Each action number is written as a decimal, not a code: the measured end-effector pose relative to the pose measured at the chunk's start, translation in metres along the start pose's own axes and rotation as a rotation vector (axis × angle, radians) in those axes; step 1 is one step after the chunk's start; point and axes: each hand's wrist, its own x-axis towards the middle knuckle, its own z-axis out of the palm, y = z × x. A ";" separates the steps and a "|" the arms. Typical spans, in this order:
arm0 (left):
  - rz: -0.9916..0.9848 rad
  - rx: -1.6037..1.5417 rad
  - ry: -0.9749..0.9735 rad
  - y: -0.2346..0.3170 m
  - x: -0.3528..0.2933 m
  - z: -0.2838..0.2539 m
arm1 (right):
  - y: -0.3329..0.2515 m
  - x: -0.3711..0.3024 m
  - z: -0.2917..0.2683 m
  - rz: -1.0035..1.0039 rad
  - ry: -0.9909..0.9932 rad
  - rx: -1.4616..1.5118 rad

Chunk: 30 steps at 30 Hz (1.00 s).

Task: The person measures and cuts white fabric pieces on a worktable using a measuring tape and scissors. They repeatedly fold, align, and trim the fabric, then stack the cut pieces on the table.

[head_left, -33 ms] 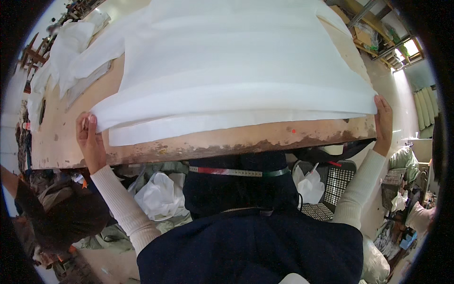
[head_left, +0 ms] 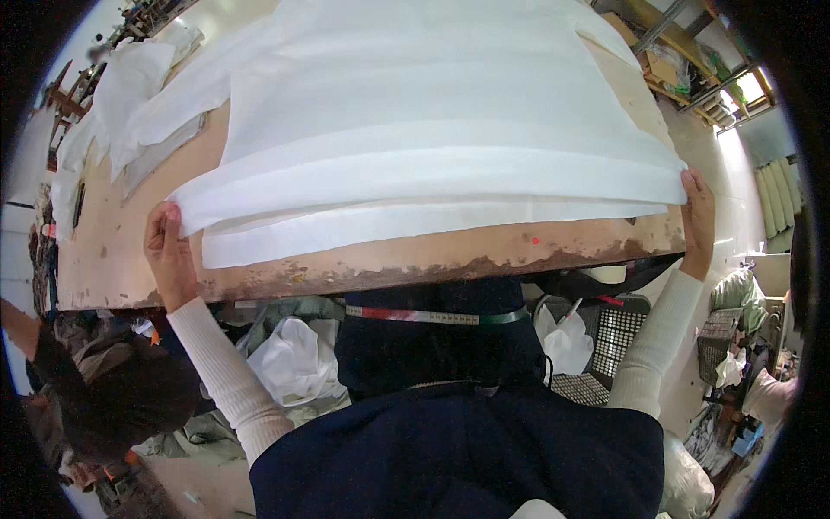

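A broad sheet of white fabric lies across the worktable, its near edge drawn out between my hands. At its left corner my left hand is closed, pinching the cloth between thumb and fingers. My right hand pinches the opposite corner by the table's right side. Both hands are beyond or over the table's edge, arms stretched wide. Under the held edge a straight white fabric strip shows, lying on the tabletop, with a narrow gap between the two layers.
The wooden table has a worn, stained near edge. More white cloth lies at the far left. A tape measure crosses my front. Below are a black perforated basket, bundled white fabric and, at left, a person's arm.
My left hand has shifted slightly to the right and nearer me, and my right hand slightly left. The held edge has moved a little with them; both pinches remain.
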 end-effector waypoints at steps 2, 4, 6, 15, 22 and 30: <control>-0.097 -0.046 0.033 -0.008 0.002 0.010 | -0.004 0.007 0.030 -0.047 0.014 0.101; -0.154 0.016 0.011 -0.020 0.007 0.022 | 0.004 0.010 0.035 -0.126 0.074 0.118; -0.161 0.243 -0.023 -0.023 0.005 0.025 | 0.014 0.013 0.049 -0.147 0.124 0.212; -0.120 0.269 -0.062 -0.016 -0.004 0.027 | 0.007 0.003 0.056 -0.289 0.221 -0.076; -0.111 0.229 -0.059 -0.011 -0.008 0.030 | 0.001 -0.002 0.062 -0.173 0.181 0.034; -0.051 0.232 -0.043 -0.011 -0.008 0.033 | 0.006 -0.002 0.062 -0.240 0.165 0.030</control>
